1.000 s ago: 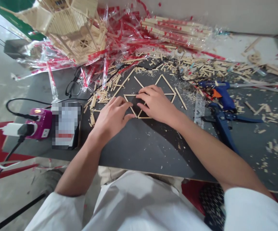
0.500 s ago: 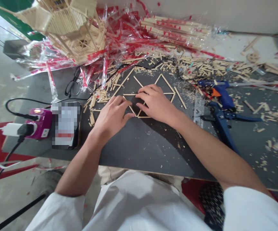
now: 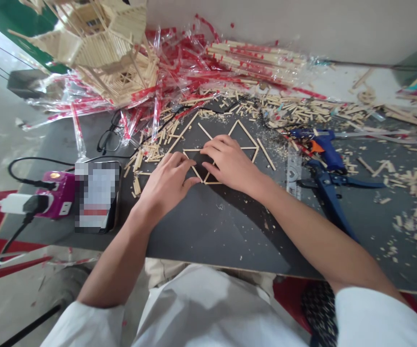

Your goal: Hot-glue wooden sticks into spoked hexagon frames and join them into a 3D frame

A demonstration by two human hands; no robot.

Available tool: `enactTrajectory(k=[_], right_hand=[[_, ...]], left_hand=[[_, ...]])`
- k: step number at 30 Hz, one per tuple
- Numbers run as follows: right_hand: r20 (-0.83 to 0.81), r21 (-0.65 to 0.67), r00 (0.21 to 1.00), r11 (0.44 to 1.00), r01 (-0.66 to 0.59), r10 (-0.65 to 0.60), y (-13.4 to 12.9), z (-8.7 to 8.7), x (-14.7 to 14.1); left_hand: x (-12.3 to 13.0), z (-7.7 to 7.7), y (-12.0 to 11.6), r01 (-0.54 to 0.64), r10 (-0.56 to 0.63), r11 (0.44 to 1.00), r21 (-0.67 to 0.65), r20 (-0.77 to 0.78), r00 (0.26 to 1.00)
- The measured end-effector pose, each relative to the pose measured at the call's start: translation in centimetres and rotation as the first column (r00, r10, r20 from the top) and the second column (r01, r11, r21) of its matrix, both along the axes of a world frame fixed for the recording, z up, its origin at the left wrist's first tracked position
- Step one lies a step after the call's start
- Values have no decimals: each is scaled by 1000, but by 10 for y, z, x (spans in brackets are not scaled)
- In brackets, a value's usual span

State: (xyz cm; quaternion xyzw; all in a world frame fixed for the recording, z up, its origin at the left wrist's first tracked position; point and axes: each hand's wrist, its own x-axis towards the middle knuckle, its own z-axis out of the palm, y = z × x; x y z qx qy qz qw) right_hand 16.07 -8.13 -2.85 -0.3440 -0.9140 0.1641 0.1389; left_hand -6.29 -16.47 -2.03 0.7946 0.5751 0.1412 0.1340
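Note:
Thin wooden sticks form a frame of joined triangles lying flat on the dark tabletop. My left hand is at its left corner, thumb and fingers closed about a slanted wooden stick. My right hand lies over the middle of the frame with its fingers bent down onto the sticks; its palm hides part of the joints. A loose stick lies just right of the frame, and another long stick slants away behind my left hand.
A phone and a purple power adapter with cables sit left. A blue glue gun, blue cutters and a clear ruler lie right. Behind are stick offcuts, red-and-clear wrappers and a wooden stick model.
The view has shifted slightly, so the table appears a little lower. Both hands keep nearly the same place and pose on the frame.

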Motion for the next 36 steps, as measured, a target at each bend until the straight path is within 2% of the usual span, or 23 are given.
enactTrajectory(k=[36], right_hand=[[45, 15, 999, 1000, 15, -15, -2, -2, -1]], left_hand=[[-1, -5, 0, 0, 1, 998, 55, -18, 1000]])
